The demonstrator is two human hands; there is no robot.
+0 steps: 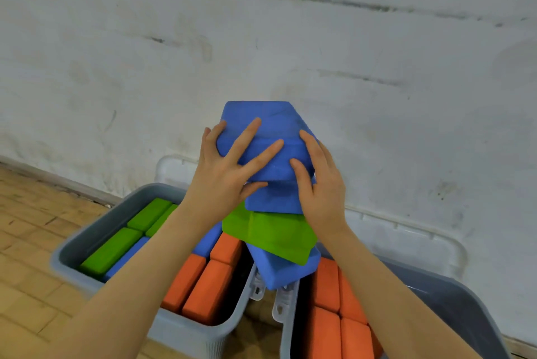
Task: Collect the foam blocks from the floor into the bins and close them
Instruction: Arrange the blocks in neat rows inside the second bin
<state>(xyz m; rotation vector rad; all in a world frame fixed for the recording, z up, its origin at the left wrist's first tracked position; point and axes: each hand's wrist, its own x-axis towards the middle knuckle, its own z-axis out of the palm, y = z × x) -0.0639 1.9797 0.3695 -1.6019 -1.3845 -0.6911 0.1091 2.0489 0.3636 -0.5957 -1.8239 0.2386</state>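
Observation:
I hold a leaning stack of foam blocks between both hands, above two grey bins. A blue block (261,114) is on top, another blue block (276,199) under it, then a green block (270,231) and a tilted blue block (287,271) at the bottom. My left hand (229,172) presses on the upper blue blocks with straight, spread fingers. My right hand (319,181) grips their right side, its outer fingers wrapped round the edge. The left bin (87,231) holds green, blue and orange blocks. The right bin (453,294) holds orange blocks (328,329).
Two pale lids stand behind the bins against the white wall, one behind the left bin (171,167) and one behind the right bin (406,239). Wooden floor (35,242) lies to the left. White latches (258,286) hang in the narrow gap between the bins.

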